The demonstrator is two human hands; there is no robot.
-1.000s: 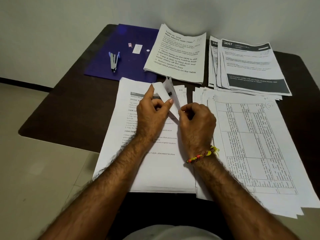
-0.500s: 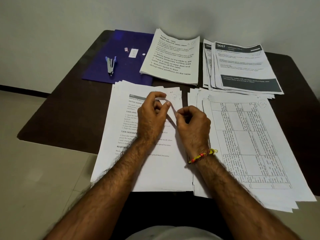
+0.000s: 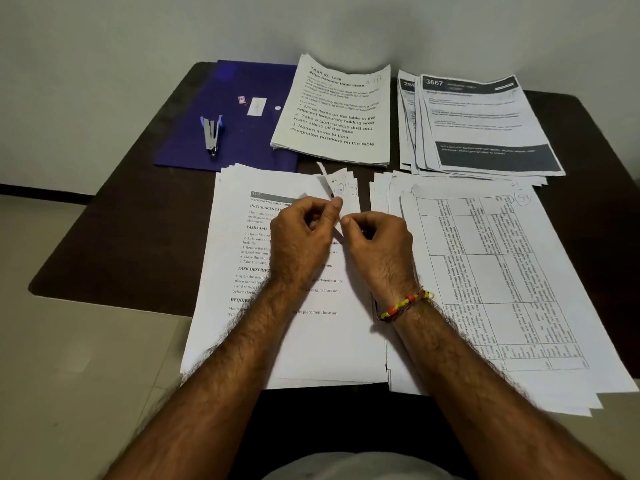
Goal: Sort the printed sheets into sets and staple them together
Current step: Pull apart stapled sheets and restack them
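Both hands work at the upper right corner of the near-left stack (image 3: 294, 341) on the table (image 3: 114, 237). The left hand (image 3: 299, 240) pinches the lifted sheet corners (image 3: 341, 187) between thumb and curled fingers. The right hand (image 3: 379, 242), fingers curled, pinches the same corners from the right. The table-print stack (image 3: 502, 289) lies just beside. Two more stacks (image 3: 339, 112) lie at the far edge. The stapler (image 3: 211, 135) rests on the blue folder (image 3: 242, 133), well apart from the hands.

Dark brown tabletop (image 3: 114, 216) against a plain pale wall (image 3: 104, 29). Light tiled floor (image 3: 69, 375), dark skirting (image 3: 45, 189) along the wall.
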